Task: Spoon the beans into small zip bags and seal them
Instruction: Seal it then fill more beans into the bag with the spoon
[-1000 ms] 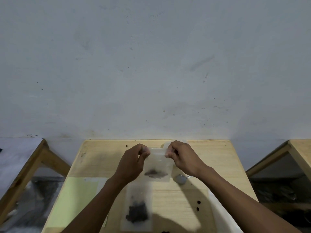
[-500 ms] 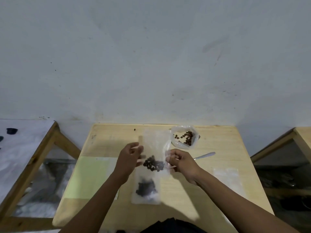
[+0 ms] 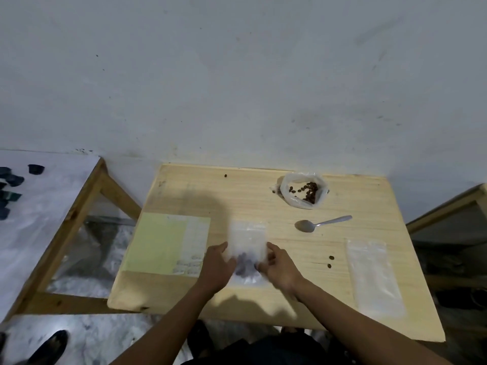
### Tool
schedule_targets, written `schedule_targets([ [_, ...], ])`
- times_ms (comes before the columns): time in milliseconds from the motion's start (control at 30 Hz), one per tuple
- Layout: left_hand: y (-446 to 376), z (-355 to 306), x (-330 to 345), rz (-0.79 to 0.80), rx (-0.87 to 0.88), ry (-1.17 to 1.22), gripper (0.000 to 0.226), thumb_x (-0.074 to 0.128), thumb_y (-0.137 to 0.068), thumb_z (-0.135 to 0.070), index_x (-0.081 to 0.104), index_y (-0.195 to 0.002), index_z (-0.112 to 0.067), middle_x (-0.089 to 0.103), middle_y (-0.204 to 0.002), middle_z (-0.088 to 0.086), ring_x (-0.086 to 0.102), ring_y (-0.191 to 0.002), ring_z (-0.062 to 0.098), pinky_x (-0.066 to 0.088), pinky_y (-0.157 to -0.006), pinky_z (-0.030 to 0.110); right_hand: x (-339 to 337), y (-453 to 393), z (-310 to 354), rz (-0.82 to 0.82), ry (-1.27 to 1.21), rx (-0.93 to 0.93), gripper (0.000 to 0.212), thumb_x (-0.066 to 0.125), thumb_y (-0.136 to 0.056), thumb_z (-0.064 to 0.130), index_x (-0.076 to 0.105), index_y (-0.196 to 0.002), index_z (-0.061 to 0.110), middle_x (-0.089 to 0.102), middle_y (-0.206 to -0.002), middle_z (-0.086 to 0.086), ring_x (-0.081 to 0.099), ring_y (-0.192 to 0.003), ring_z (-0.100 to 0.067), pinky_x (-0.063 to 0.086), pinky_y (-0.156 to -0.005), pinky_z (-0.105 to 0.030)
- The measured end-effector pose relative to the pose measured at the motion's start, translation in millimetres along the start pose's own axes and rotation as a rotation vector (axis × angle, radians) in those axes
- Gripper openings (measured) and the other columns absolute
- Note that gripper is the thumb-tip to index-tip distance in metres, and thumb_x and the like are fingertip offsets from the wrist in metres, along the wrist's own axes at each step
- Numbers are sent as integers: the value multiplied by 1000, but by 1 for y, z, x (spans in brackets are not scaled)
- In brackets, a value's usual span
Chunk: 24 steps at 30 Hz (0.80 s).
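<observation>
A small clear zip bag [image 3: 247, 237] with dark beans [image 3: 244, 261] in its lower part lies low over the wooden table [image 3: 263, 206], blurred by motion. My left hand [image 3: 216, 267] holds its left edge and my right hand [image 3: 279, 268] pinches its right edge. Another bag seems to lie beneath it, mostly hidden. An open plastic bag of loose beans [image 3: 303, 191] stands at the back right. In front of that bag, a metal spoon [image 3: 317, 224] lies empty on the table.
Empty zip bags [image 3: 374, 277] lie along the table's right side, with two stray beans [image 3: 330, 261] beside them. A green and white paper sheet [image 3: 160, 243] covers the left part. Small dark caps [image 3: 11, 185] sit on a side table to the left. A shoe [image 3: 50, 346] shows on the floor.
The bag was held up by its top corners, then lowered toward the table. My hands slid to its sides near the beans. The camera tilted down, bringing the spoon and bean bag into view.
</observation>
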<state>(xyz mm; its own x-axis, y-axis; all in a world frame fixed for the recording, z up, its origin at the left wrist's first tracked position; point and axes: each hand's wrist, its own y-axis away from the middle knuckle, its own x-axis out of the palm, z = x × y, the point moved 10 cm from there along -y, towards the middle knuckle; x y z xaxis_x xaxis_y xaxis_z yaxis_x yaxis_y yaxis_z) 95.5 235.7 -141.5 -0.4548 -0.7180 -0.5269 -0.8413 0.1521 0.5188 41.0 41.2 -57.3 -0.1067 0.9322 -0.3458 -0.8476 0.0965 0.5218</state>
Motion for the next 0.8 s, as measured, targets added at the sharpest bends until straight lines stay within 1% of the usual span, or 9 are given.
schedule_targets([
  [67,-5,11,8,25,-23,-2,66,54,-76,-59,50,-135,-31,60,-129,1,64,-105,16,57,-89,38,5,-1,2,-4,25,-28,26,69,-82,6,60,-106,12,69,-84,1,64,-66,-1,52,-59,-21],
  [167,32,-42,-12,24,2,-48,68,55,-88,-44,35,-148,-20,45,-146,5,53,-124,25,46,-103,40,11,-8,-6,9,65,-43,33,70,-74,26,59,-105,20,67,-91,-10,66,-77,-25,58,-69,-45],
  [233,39,-54,-15,39,-3,-62,69,56,-91,-35,28,-151,-15,39,-150,7,45,-132,27,41,-107,39,12,-13,-14,14,76,-41,36,69,-73,32,59,-106,22,66,-95,-12,66,-82,-30,57,-72,-51],
  [300,42,-59,-19,28,3,-45,70,58,-88,-36,29,-150,-21,43,-146,7,50,-126,25,45,-102,36,7,-4,0,11,55,-52,37,70,-80,21,58,-115,17,67,-96,-10,66,-81,-25,58,-72,-43],
  [433,44,-79,-42,-114,54,-104,65,60,-90,-18,32,-148,-13,42,-140,14,48,-126,30,41,-106,43,-16,4,-4,-40,35,-26,50,63,-90,11,43,-136,5,52,-90,-17,49,-79,-18,42,-68,-29],
  [533,46,-121,-48,-224,204,-86,51,59,-89,-10,45,-138,-11,50,-126,12,54,-111,25,45,-98,37,-57,11,-14,-191,88,-51,55,62,-92,14,41,-143,10,53,-113,-12,53,-94,-17,40,-79,-15],
  [667,41,-178,-6,-119,311,-43,29,55,-89,-8,60,-116,-20,60,-105,1,57,-79,6,39,-69,8,-129,26,-32,-338,127,-6,49,58,-94,14,44,-141,13,51,-122,-12,56,-98,-21,46,-87,-29],
  [733,36,-198,31,-20,306,-8,23,54,-89,-10,63,-108,-20,65,-101,0,60,-78,8,38,-66,7,-166,34,-53,-414,175,37,52,57,-94,13,42,-143,11,49,-126,-14,56,-103,-25,46,-92,-31],
  [800,33,-205,75,135,205,101,20,53,-89,-14,63,-105,-21,68,-103,3,62,-79,12,45,-68,17,-199,43,-79,-480,233,112,56,58,-93,14,40,-145,9,47,-131,-17,53,-114,-30,43,-100,-36],
])
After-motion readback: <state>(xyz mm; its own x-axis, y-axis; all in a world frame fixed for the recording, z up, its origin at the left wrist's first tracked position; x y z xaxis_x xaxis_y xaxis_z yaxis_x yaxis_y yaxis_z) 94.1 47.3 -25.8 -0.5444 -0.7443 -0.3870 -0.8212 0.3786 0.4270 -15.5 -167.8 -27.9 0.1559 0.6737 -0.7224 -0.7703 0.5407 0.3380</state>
